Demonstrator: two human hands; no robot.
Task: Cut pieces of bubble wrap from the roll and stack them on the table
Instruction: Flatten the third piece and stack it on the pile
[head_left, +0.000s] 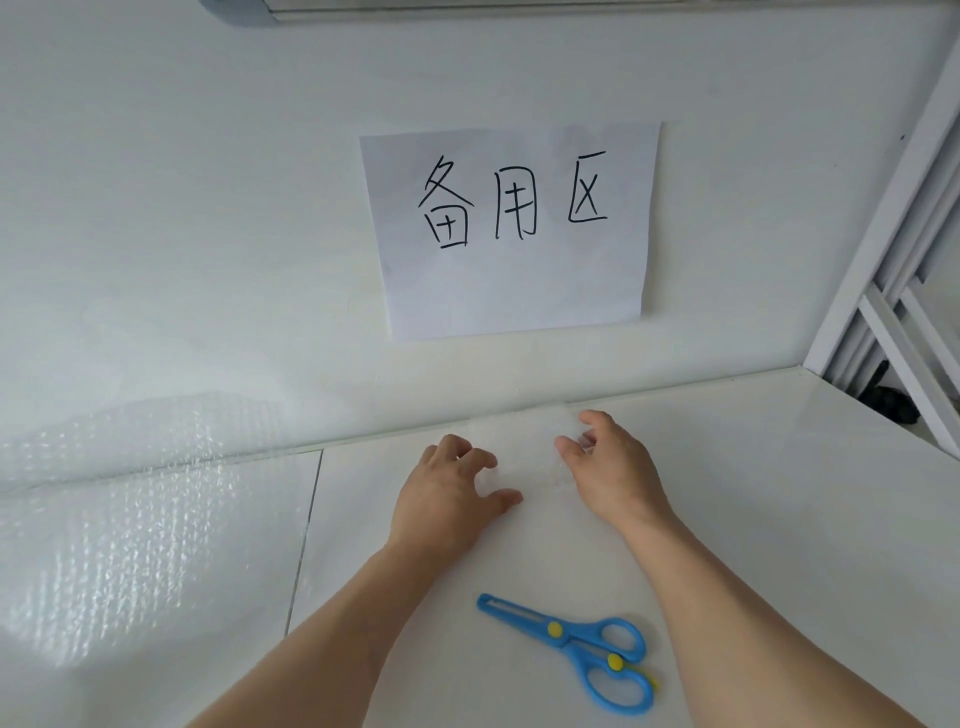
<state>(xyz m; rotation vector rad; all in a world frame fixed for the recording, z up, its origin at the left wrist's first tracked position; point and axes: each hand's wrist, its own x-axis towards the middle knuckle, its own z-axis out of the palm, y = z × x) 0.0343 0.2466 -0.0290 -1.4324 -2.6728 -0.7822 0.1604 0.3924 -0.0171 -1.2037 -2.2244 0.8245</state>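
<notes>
A small clear piece of bubble wrap (524, 447) lies flat on the white table (753, 519), close to the wall. My left hand (447, 493) rests with spread fingers on its left edge. My right hand (608, 467) touches its right edge, fingers curled and apart. A wide sheet of bubble wrap from the roll (119, 519) covers the table's left side and rises against the wall. Blue plastic scissors (587, 649) with yellow rivets lie closed on the table between my forearms, untouched.
A white paper sign (511, 228) with handwritten characters is stuck to the wall behind the table. A white metal frame (893, 291) stands past the table's right edge. A seam (306, 540) runs across the tabletop beside the wrap sheet.
</notes>
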